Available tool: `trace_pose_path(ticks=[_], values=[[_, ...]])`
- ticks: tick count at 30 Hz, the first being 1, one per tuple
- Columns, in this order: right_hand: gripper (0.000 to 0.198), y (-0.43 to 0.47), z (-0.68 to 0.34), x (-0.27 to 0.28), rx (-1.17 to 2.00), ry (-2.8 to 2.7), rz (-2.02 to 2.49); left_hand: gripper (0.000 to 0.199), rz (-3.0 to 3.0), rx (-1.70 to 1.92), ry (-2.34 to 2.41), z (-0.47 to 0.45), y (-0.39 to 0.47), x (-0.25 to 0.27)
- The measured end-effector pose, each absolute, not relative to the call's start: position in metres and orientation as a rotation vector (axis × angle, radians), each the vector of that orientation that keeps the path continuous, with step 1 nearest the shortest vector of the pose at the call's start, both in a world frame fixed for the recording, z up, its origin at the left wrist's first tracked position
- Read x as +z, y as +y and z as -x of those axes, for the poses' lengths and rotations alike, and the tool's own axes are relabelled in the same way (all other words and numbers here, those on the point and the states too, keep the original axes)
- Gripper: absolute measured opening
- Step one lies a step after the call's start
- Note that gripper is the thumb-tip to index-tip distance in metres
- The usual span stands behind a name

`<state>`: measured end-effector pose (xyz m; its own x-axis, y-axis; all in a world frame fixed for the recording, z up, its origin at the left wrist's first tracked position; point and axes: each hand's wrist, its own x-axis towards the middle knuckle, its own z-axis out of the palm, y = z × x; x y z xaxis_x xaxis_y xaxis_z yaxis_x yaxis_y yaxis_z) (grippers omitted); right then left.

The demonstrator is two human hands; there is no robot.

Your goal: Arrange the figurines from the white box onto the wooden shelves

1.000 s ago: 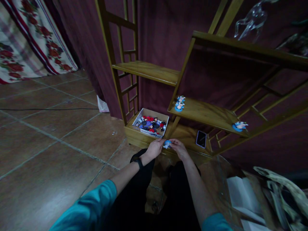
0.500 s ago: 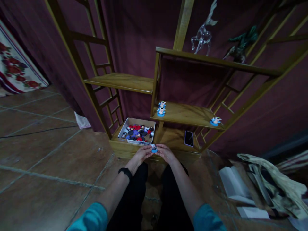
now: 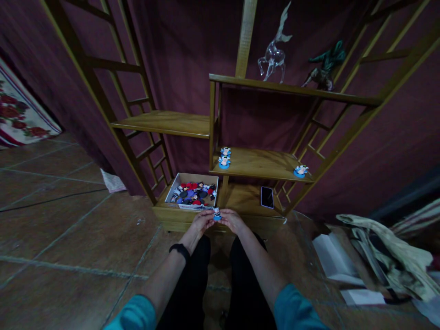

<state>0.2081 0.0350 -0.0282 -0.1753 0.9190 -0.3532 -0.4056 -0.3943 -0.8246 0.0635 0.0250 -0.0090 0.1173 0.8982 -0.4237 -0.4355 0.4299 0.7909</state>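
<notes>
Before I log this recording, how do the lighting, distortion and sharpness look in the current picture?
Head view: dim overall, with the dark trousers nearly losing their folds; head view: the shelf unit's side uprights splay outward, probably wide-angle distortion; head view: the figurine between left hand and right hand shows too small for fine detail.

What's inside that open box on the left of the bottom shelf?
The cardboard box holds a jumble of small figurines showing red, purple and black parts. Whatever lies beneath the top ones is covered, as is most of the bottom.
</notes>
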Motion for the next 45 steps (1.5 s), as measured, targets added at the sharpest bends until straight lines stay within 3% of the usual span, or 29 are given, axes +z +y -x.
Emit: trace_pose_path(ticks=[9,18,31,45], values=[[0.024,0.031,-0.204,-0.023,1.703,-0.689,0.947,0.015,-0.542,1.112,0.972,-0.059,0.028,-0.014],[0.026,0.028,-0.204,-0.019,1.698,-0.681,0.943,0.038,-0.724,1.072,0.962,-0.058,0.030,-0.017],[0.033,0.029,-0.203,-0.023,1.648,-0.706,0.982,0.040,-0.739,1.129,1.016,-0.060,0.027,-0.018],[0.027,0.028,-0.205,-0.022,1.665,-0.752,0.938,0.039,-0.732,1.086,0.941,-0.057,0.029,-0.023]])
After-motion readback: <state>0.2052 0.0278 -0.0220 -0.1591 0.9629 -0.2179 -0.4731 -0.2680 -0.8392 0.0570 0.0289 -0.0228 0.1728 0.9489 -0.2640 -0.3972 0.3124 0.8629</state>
